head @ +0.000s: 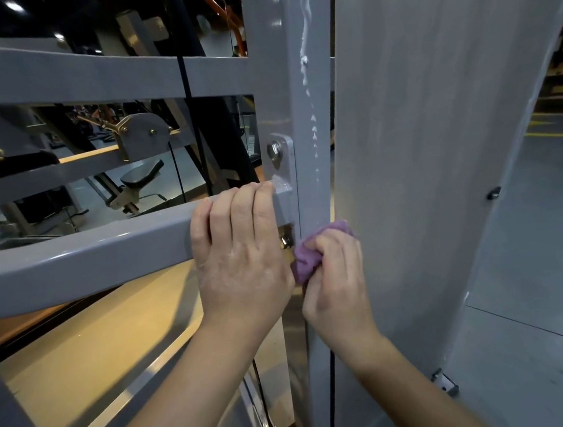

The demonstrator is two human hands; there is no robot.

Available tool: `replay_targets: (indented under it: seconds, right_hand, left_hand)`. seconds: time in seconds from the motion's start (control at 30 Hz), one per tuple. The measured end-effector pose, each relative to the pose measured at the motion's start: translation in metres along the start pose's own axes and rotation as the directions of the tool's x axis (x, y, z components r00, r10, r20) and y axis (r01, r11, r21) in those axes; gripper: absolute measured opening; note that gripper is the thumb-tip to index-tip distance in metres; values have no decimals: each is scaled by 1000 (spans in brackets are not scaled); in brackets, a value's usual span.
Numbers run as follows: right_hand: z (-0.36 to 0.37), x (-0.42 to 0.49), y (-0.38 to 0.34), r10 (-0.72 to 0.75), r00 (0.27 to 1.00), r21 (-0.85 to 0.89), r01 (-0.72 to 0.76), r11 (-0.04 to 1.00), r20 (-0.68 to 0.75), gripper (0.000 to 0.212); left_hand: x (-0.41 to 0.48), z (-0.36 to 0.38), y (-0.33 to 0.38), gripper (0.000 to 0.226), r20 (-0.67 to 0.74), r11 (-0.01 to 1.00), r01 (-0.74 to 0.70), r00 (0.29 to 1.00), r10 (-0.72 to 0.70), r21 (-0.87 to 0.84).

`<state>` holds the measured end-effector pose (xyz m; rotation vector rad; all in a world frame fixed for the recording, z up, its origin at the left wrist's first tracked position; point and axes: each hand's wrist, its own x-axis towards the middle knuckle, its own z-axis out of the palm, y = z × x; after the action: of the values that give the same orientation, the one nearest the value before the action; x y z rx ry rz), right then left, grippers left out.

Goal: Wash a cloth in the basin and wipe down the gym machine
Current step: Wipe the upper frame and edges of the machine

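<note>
A grey gym machine frame fills the view, with an upright post (301,115) and a horizontal crossbar (81,256) bolted to it. My left hand (242,251) grips the crossbar just left of the joint, fingers curled over its top. My right hand (335,284) holds a bunched purple cloth (306,255) and presses it against the post below the joint, beside a bolt (286,240). A trail of white foam (306,56) runs down the post above the cloth. No basin is in view.
A wide grey panel (437,129) stands right of the post. A second crossbar (88,77) runs above. A black cable (189,94) hangs behind the bars. Other gym machines and a padded seat (142,175) show behind. Grey floor (538,291) lies at the right.
</note>
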<state>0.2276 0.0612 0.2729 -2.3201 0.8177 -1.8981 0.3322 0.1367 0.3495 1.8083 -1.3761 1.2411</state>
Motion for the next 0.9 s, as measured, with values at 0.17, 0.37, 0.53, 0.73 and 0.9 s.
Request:
replay_targets:
  seconds: [0.17,0.37,0.53,0.73,0.9]
  right_hand:
    - [-6,-6,10,-54,998,-10,54,998,32,7]
    - [-6,12,6,-33,999,170,38,985,-29,18]
    - [-11,-13,13,70,995,141,-79,987,68,36]
    - [-11,35,4,-26,999,86,28,996,-32,18]
    - [-8,-35,26,-139,954,14,140,990,265,13]
  left_hand:
    - [0,7,-3,55,-40,999,-9,999,10,43]
    - [0,7,-1,57,-57,1000,-2,998,2,13]
    - [0,10,-2,59,-99,1000,-8,995,9,12]
    - [-2,14,-3,52,-132,1000,-9,991,10,9]
    - [-1,17,-4,52,-133,1000,-17,991,18,12]
